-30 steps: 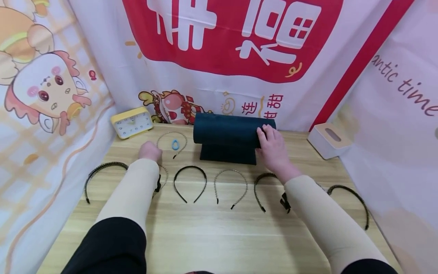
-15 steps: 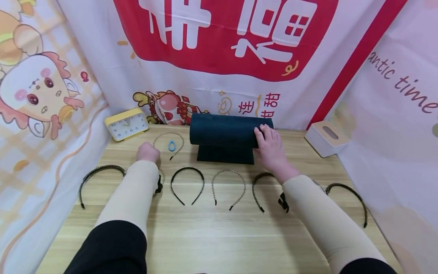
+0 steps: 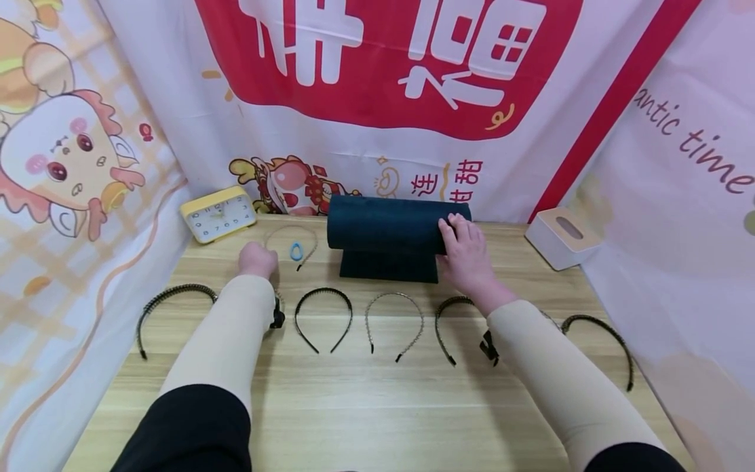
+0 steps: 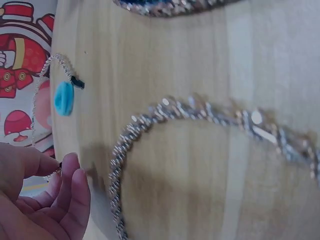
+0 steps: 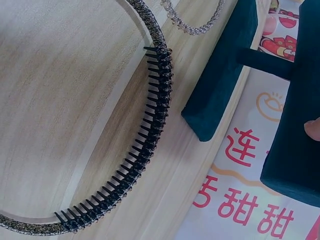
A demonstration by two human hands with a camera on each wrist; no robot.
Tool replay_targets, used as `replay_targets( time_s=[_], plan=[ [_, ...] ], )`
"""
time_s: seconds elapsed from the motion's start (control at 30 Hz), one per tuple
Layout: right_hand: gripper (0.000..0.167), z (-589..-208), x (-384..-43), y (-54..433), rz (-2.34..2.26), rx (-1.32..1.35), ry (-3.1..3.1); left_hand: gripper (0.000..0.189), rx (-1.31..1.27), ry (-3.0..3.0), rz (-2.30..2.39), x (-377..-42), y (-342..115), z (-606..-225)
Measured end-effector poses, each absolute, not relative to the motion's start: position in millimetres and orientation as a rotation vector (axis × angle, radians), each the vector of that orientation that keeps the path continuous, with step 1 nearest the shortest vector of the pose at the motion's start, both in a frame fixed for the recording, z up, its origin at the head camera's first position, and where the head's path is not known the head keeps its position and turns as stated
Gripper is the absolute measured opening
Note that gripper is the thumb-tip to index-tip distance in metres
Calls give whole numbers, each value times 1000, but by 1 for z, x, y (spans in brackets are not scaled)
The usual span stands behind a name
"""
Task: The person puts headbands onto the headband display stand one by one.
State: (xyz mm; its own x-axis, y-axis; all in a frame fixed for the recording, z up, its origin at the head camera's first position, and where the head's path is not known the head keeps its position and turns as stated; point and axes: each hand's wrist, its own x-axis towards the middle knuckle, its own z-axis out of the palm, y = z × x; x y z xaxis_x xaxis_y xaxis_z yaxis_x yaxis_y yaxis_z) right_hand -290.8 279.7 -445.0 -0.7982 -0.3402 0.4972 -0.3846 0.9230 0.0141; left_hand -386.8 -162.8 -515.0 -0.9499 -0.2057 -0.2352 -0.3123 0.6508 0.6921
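Observation:
My left hand [image 3: 257, 260] pinches one end of a thin beaded headband [image 4: 36, 102] between thumb and fingertips, at the back left of the table. The headband's arch curves around a small light-blue oval loop [image 3: 297, 251]. My right hand [image 3: 467, 252] holds the right end of a dark green velvet headband stand [image 3: 386, 224], a padded roll on a flat base, with fingers over the roll. Only a fingertip of that hand shows in the right wrist view. Under the left wrist lies another beaded headband [image 4: 119, 165], partly hidden by the sleeve.
A row of headbands crosses the table, among them a black toothed one [image 3: 323, 292], a silver beaded one [image 3: 396, 294] and a dark one [image 3: 610, 331] at far right. A yellow alarm clock [image 3: 218, 214] stands back left, a tissue box [image 3: 563, 239] back right.
The headband in my left hand has shifted, its free end moving slightly up and right beside the blue loop. My right hand stays on the stand. The head view has turned slightly.

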Motion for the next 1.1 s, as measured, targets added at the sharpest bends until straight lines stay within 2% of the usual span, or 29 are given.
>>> replay_targets(
  time_s=[0.17,0.43,0.63,0.97,1.1],
  plan=[
    [70,-445,-291,279,115,523,-2581,46,-430,2763,1289,-387,-157,-511],
    [71,-444,-290,278,105,510,-2610,63,-387,2724,1611,-390,-147,-496],
    [72,-443,-288,276,90,495,-2639,46,-276,2760,1638,-390,-141,-487],
    [71,-442,-289,275,102,489,-2646,10,-153,2621,2015,-377,-145,-457],
    [71,-442,-288,277,106,478,-2657,9,-64,2611,2035,-372,-148,-436]
  ],
)
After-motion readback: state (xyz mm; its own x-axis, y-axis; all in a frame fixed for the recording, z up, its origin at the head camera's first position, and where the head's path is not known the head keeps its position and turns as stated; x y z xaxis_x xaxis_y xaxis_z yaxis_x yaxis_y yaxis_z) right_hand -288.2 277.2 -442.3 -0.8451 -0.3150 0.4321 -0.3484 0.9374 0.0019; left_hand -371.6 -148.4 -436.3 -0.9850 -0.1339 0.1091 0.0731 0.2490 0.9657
